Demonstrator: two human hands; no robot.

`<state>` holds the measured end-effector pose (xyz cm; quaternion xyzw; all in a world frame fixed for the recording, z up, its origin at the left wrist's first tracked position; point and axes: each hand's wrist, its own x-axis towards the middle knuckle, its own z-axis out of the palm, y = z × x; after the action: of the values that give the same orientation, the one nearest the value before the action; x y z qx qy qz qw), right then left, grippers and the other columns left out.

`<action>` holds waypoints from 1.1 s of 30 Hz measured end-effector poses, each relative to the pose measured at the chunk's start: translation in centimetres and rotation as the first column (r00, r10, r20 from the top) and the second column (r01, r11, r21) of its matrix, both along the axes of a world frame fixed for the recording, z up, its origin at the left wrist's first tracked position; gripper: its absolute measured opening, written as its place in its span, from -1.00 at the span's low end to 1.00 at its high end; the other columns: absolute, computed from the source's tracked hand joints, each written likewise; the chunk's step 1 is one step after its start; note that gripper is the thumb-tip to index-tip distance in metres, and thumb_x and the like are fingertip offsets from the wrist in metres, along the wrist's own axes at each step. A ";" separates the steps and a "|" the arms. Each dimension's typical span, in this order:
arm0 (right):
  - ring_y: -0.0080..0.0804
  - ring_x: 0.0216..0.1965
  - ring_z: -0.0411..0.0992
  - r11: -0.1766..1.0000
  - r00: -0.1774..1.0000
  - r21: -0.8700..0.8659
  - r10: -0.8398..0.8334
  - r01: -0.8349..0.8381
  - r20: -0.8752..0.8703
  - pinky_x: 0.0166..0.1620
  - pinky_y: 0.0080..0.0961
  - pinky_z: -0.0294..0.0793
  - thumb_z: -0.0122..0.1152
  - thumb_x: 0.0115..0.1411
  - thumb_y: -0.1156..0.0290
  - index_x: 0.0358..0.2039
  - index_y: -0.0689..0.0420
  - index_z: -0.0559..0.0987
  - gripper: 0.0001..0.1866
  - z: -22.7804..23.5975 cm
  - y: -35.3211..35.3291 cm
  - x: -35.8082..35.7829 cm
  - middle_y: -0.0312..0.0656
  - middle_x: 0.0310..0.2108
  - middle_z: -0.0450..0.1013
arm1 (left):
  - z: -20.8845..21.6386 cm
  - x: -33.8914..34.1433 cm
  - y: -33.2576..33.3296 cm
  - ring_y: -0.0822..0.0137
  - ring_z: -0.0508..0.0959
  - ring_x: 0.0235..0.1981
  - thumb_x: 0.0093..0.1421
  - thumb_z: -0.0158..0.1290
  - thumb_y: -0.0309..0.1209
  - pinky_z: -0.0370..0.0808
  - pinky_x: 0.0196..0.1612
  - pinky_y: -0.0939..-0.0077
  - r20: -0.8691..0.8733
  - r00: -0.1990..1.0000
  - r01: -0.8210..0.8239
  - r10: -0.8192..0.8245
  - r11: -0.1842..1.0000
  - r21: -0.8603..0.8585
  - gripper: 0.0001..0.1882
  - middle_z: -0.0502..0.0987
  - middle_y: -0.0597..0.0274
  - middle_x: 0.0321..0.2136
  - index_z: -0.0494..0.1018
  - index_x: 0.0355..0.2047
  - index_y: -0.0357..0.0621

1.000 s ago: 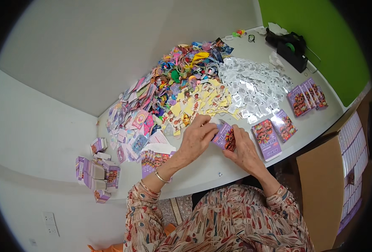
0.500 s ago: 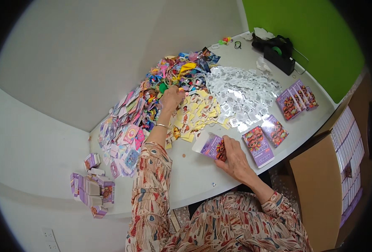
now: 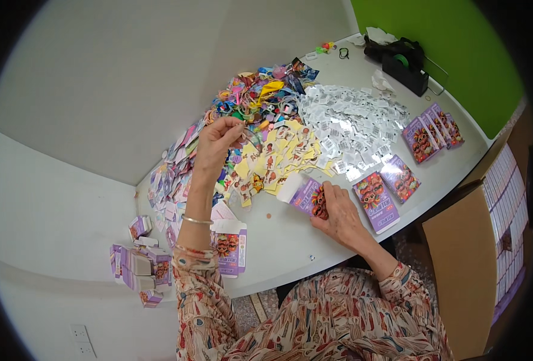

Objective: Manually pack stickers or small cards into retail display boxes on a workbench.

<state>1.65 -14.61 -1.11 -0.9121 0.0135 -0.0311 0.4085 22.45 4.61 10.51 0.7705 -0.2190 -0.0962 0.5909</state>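
Observation:
My left hand (image 3: 218, 141) is raised beside the heap of small toys (image 3: 272, 90), thumb and fingers pinched on a thin looped cord (image 3: 251, 138). My right hand (image 3: 341, 219) grips a small purple carton (image 3: 307, 196) with a colourful cartoon print. Its white end flap stands open toward the yellow sticker sheets (image 3: 278, 150). Under my left forearm another purple carton (image 3: 229, 249) lies with its flap open, partly covered by the sleeve. Just right of my right hand are two purple cartons, a larger one (image 3: 376, 203) and one beside it (image 3: 400, 178).
Small silver-white packets (image 3: 353, 126) are heaped at centre right. More purple cartons stand in a row (image 3: 428, 135) at the right and in a pile (image 3: 140, 262) at the left edge. A black tape dispenser (image 3: 404, 75) sits far right. A large cardboard box (image 3: 465, 265) holds packed cartons.
My left hand has come up out of the toy heap and moved left, now pinching the looped cord. The open carton under my left forearm has come into sight. My right hand keeps its carton.

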 end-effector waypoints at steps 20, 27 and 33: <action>0.10 -0.09 0.32 0.998 0.998 0.038 0.053 -0.052 -0.027 -0.04 -0.14 0.34 0.36 -0.06 0.26 0.06 0.37 0.18 -0.23 2.2 -0.5 -1.1 0.16 -0.17 0.32 | -2.9 -8.3 -1.5 0.44 0.51 -0.46 0.19 0.10 -0.51 0.43 -0.39 0.55 0.193 0.958 0.155 -0.210 0.951 0.268 -0.88 0.52 0.28 -0.47 0.46 -0.28 -0.27; 0.09 -0.11 0.33 0.998 1.000 0.067 0.022 -0.021 -0.021 -0.06 -0.14 0.36 0.35 -0.05 0.27 0.08 0.37 0.17 -0.22 2.3 -0.3 -1.3 0.14 -0.20 0.32 | -5.0 -12.7 -3.9 0.15 0.48 -0.24 0.06 0.15 -0.58 0.43 -0.19 0.38 0.696 0.660 -0.063 -0.283 0.902 0.427 -0.82 0.50 0.13 -0.26 0.52 -0.28 -0.25; 0.08 -0.14 0.35 0.994 0.998 0.109 -0.037 0.031 0.058 -0.08 -0.17 0.37 0.37 -0.07 0.31 0.06 0.36 0.19 -0.24 1.9 -0.4 -1.4 0.12 -0.22 0.32 | -6.7 -13.3 -2.9 0.18 0.43 -0.08 0.13 0.15 -0.52 0.36 -0.01 0.38 0.569 0.814 -0.089 -0.114 0.945 0.316 -0.80 0.47 0.12 -0.10 0.55 -0.21 -0.23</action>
<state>0.20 -14.96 0.75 -0.8870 0.0184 -0.0646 0.4569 9.19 1.68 3.81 0.8487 -0.3746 0.1042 0.3585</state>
